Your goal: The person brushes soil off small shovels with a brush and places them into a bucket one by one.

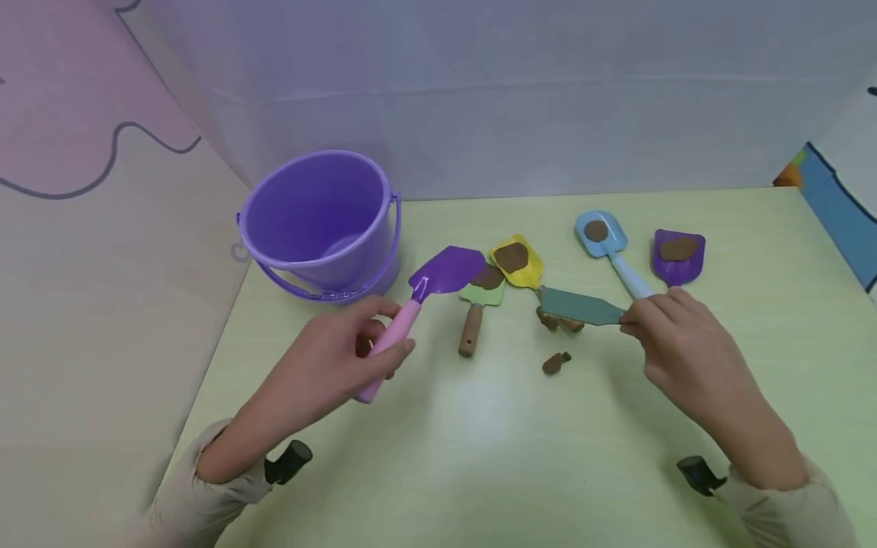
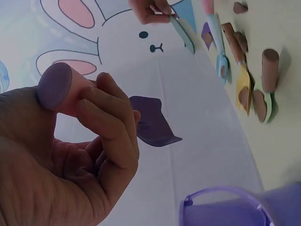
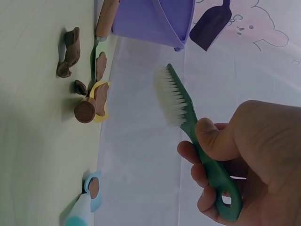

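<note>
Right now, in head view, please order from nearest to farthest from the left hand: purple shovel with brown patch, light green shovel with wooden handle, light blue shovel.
1. Light green shovel, right of the left hand.
2. Light blue shovel, farther right.
3. Purple shovel with brown patch, farthest right.

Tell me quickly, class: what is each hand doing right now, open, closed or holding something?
Left hand: closed, holding a purple shovel by its pink handle.
Right hand: closed, holding a green brush.
</note>
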The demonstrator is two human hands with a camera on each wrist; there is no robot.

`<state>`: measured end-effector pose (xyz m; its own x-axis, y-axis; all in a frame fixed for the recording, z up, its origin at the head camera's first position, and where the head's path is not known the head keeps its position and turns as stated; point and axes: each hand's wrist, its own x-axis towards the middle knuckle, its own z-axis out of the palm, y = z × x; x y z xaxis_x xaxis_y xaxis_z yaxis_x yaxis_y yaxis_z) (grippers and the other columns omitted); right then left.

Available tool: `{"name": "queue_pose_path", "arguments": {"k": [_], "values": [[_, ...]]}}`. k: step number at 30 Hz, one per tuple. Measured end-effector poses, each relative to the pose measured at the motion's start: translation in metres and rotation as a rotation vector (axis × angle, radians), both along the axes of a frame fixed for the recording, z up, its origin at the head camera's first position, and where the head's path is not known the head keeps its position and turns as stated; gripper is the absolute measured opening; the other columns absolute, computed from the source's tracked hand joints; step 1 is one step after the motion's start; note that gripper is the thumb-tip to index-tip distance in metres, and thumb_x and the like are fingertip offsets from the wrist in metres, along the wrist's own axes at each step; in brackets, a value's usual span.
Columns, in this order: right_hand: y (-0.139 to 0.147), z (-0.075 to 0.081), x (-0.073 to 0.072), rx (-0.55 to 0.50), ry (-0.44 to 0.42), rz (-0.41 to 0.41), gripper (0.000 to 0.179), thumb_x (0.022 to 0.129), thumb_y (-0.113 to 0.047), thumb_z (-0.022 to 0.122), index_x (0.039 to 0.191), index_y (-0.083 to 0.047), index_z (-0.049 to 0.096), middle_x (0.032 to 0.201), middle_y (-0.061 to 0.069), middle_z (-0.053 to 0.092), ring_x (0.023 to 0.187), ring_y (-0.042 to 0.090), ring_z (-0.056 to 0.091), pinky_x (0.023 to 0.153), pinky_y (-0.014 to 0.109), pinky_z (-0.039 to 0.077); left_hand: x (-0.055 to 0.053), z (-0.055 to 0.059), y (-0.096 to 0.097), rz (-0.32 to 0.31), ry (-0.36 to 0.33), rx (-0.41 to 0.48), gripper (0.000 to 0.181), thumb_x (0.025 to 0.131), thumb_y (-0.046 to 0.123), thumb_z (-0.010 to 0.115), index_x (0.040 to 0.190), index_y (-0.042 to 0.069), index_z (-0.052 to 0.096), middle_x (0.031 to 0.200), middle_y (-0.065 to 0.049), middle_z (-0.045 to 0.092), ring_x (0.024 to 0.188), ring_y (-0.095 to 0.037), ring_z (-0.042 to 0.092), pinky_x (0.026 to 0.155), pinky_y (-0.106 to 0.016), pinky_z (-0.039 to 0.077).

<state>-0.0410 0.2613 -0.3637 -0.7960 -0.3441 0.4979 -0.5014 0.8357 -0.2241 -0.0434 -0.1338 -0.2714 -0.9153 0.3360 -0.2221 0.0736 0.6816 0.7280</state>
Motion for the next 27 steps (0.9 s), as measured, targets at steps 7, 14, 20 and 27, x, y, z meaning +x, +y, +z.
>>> {"name": "queue_pose_path", "arguments": {"k": [7, 14, 20, 27], "values": [[0.004, -0.004, 0.003, -0.044, -0.006, -0.004, 0.032, 0.075, 0.013, 0.082, 0.096, -0.004, 0.065, 0.087, 0.012, 0.072, 0.083, 0.028, 0.06, 0.094, 0.036, 0.047, -0.022, 0.025, -0.025, 0.03, 0.078, -0.089, 0.031, 0.099, 0.035, 0.071, 0.126, 0.019, 0.065, 0.082, 0.001, 0.075, 0.073, -0.015, 0.071, 0.063, -0.031, 0.059], [0.006, -0.009, 0.006, -0.062, -0.007, -0.002, 0.033, 0.074, 0.012, 0.084, 0.096, -0.005, 0.066, 0.085, 0.009, 0.071, 0.079, 0.024, 0.056, 0.081, 0.033, 0.044, -0.053, 0.04, -0.053, 0.085, 0.064, -0.145, 0.039, 0.1, 0.042, 0.068, 0.129, 0.017, 0.064, 0.09, -0.001, 0.078, 0.079, -0.016, 0.071, 0.068, -0.029, 0.058], [0.008, -0.011, 0.008, -0.059, -0.017, -0.006, 0.033, 0.073, 0.011, 0.084, 0.095, -0.006, 0.067, 0.085, 0.007, 0.071, 0.077, 0.019, 0.051, 0.07, 0.022, 0.034, -0.079, 0.048, -0.069, 0.15, 0.033, -0.188, 0.047, 0.099, 0.048, 0.066, 0.132, 0.015, 0.063, 0.09, 0.002, 0.077, 0.085, -0.017, 0.069, 0.075, -0.029, 0.056], [0.009, -0.014, 0.008, -0.078, -0.009, -0.004, 0.034, 0.072, 0.012, 0.085, 0.095, -0.006, 0.068, 0.085, 0.006, 0.072, 0.076, 0.02, 0.052, 0.069, 0.019, 0.033, -0.111, 0.048, -0.088, 0.18, -0.005, -0.212, 0.056, 0.099, 0.055, 0.063, 0.132, 0.01, 0.064, 0.088, 0.006, 0.076, 0.092, -0.014, 0.066, 0.087, -0.031, 0.048]]}}
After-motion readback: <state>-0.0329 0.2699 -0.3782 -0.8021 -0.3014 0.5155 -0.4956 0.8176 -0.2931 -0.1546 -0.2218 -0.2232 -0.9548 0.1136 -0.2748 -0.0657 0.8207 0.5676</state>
